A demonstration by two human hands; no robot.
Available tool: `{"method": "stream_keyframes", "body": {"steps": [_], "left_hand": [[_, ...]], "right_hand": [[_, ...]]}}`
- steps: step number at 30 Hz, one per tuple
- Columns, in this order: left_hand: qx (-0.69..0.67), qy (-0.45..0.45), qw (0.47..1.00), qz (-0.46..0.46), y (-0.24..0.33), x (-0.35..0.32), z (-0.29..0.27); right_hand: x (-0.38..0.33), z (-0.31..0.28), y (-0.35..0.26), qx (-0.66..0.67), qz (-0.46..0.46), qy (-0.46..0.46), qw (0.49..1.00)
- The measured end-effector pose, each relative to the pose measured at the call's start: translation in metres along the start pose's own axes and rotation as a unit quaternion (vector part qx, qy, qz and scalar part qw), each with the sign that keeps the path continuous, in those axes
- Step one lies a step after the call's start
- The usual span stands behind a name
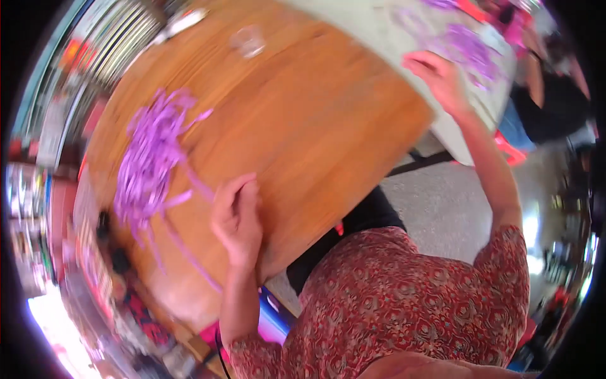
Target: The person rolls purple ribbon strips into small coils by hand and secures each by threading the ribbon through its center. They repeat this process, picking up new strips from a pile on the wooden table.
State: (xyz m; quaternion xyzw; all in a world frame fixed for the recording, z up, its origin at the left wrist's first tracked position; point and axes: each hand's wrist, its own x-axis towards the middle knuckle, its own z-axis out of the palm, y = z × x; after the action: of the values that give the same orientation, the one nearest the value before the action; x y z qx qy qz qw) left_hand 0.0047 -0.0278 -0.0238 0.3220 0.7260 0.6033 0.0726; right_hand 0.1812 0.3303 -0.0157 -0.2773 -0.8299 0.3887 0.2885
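Observation:
A heap of purple ribbon strips (148,161) lies on the left part of the round wooden table (315,107). My left hand (238,218) is just right of the heap, above the table, its fingers curled closed. One loose strip runs from the heap up to this hand; whether the fingers grip it cannot be made out. My right hand (440,81) is raised past the table's right edge, its fingers drawn together and blurred. Anything thin between those fingertips is too smeared to see.
A small clear cup (248,41) stands toward the table's far side. Beyond on the right, a pale table (379,25) bears more purple strips (470,54), with another person in dark clothing (555,95) beside it. Stacked flat items (120,44) line the far left.

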Motion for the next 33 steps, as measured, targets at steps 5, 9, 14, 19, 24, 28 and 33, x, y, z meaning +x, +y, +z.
{"method": "stream_keyframes", "body": {"steps": [5, 9, 14, 19, 24, 28, 33], "left_hand": [[0.074, 0.057, 0.994, 0.055, 0.011, 0.009, -0.045], [0.12, 0.138, 0.983, 0.008, -0.007, 0.013, -0.103], [0.275, 0.236, 0.93, 0.059, -0.039, 0.014, -0.169], [0.341, 0.133, 0.917, 0.158, -0.035, 0.008, -0.152], [0.469, -0.015, 0.843, 0.262, -0.034, 0.027, -0.119], [0.482, -0.034, 0.8, 0.355, -0.045, 0.053, -0.11], [0.463, -0.029, 0.802, 0.375, -0.047, 0.056, -0.114]], "right_hand": [[-0.035, 0.055, -0.066, -0.038, -0.152, -0.1, 0.982], [-0.042, 0.098, -0.1, -0.133, -0.34, -0.166, 0.916], [-0.056, 0.128, -0.126, -0.1, -0.404, -0.195, 0.888], [-0.066, 0.133, -0.134, -0.093, -0.406, -0.22, 0.882], [-0.08, 0.133, -0.142, -0.114, -0.419, -0.243, 0.867], [-0.098, 0.123, -0.147, -0.145, -0.43, -0.251, 0.855], [-0.11, 0.105, -0.148, -0.148, -0.403, -0.24, 0.871]]}}
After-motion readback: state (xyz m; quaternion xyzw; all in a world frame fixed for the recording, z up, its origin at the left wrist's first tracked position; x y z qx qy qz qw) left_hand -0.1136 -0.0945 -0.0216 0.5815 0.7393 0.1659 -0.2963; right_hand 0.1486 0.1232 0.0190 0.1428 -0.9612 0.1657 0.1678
